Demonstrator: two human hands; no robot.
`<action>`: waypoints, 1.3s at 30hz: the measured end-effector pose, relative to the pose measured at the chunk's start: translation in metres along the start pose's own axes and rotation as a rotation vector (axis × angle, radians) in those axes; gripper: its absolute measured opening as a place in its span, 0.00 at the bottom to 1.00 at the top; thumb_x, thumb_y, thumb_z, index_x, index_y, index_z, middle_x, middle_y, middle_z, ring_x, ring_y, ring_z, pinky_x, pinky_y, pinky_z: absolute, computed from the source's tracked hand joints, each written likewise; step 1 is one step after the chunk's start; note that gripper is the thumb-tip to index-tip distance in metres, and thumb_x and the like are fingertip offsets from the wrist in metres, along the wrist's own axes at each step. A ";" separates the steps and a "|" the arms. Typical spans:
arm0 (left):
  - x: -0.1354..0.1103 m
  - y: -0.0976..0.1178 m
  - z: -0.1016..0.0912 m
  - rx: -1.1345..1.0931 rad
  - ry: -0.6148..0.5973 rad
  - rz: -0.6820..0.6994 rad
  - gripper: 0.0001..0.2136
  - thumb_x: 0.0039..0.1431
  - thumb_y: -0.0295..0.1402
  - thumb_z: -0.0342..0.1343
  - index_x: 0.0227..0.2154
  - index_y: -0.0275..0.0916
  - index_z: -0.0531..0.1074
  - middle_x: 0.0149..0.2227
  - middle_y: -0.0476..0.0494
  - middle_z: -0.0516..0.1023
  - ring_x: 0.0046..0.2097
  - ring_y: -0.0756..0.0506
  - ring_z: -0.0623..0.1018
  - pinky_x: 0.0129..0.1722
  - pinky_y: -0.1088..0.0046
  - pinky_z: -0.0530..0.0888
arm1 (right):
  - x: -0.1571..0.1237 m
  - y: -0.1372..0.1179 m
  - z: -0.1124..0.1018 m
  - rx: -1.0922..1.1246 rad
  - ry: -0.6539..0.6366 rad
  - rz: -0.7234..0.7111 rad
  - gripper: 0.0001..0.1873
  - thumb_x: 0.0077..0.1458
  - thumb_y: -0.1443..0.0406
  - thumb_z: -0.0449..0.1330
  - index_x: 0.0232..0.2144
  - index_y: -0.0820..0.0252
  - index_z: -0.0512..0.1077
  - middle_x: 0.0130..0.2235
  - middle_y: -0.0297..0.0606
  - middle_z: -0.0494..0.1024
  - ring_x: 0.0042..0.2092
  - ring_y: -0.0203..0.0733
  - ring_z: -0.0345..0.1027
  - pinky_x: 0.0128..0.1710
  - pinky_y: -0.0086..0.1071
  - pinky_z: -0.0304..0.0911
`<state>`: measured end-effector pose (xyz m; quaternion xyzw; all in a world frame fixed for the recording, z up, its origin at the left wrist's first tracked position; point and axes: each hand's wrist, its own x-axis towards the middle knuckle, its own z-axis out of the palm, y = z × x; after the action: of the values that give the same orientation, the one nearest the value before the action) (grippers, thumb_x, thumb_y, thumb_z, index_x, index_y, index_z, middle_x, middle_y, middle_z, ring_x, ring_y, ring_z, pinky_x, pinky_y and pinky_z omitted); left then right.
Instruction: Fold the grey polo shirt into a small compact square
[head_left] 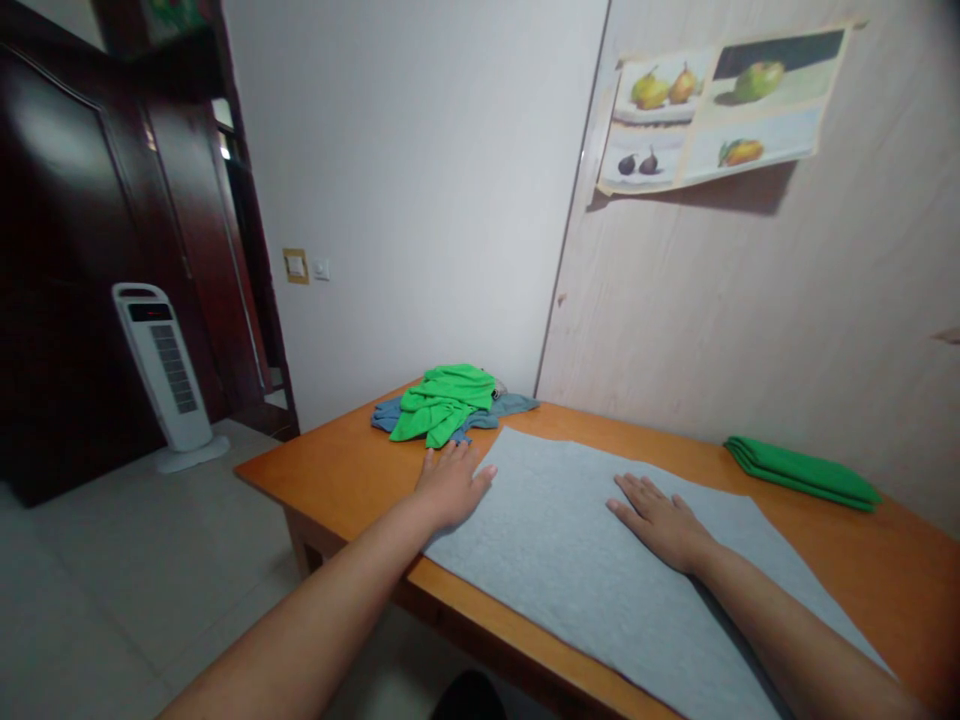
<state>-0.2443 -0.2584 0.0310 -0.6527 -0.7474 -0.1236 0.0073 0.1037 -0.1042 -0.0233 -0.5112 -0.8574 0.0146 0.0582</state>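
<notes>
A light grey cloth [555, 540] lies spread flat across the wooden table, reaching its front edge. My left hand [451, 488] is at the cloth's left edge, fingers spread and pointing toward a heap of clothes. On the cloth's right half rests my right hand [660, 520], palm down with its fingers apart. Neither hand holds anything. The heap beyond my left hand has a bright green garment [446, 400] on top of a blue-grey garment [510, 405].
A folded dark green cloth [802, 473] lies at the right rear of the wooden table [330, 470]. A white tower heater [169, 380] stands on the floor to the left, near a dark door [67, 250]. A fruit poster [720, 110] hangs on the wall behind.
</notes>
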 end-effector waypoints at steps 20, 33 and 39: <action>-0.026 0.023 0.003 -0.046 -0.156 0.361 0.33 0.65 0.59 0.35 0.66 0.47 0.55 0.71 0.42 0.48 0.71 0.38 0.47 0.67 0.50 0.44 | -0.004 -0.009 -0.012 0.019 -0.047 0.029 0.45 0.60 0.37 0.33 0.70 0.53 0.46 0.71 0.37 0.46 0.71 0.53 0.35 0.67 0.58 0.37; 0.024 0.090 0.017 -0.082 -0.107 0.403 0.30 0.67 0.54 0.35 0.63 0.41 0.60 0.68 0.37 0.58 0.68 0.35 0.55 0.65 0.46 0.49 | -0.007 -0.016 -0.017 0.049 -0.068 0.048 0.44 0.60 0.37 0.34 0.70 0.52 0.45 0.72 0.37 0.43 0.71 0.50 0.33 0.67 0.56 0.33; 0.027 0.083 0.040 -0.095 -0.187 0.406 0.33 0.65 0.57 0.35 0.66 0.44 0.56 0.70 0.40 0.51 0.70 0.37 0.49 0.66 0.47 0.46 | -0.009 -0.019 -0.021 0.064 -0.068 0.048 0.45 0.60 0.37 0.34 0.70 0.52 0.43 0.72 0.38 0.43 0.72 0.50 0.32 0.67 0.55 0.32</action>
<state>-0.1611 -0.2145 0.0113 -0.7979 -0.5915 -0.0938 -0.0682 0.0937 -0.1215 -0.0020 -0.5285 -0.8456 0.0610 0.0449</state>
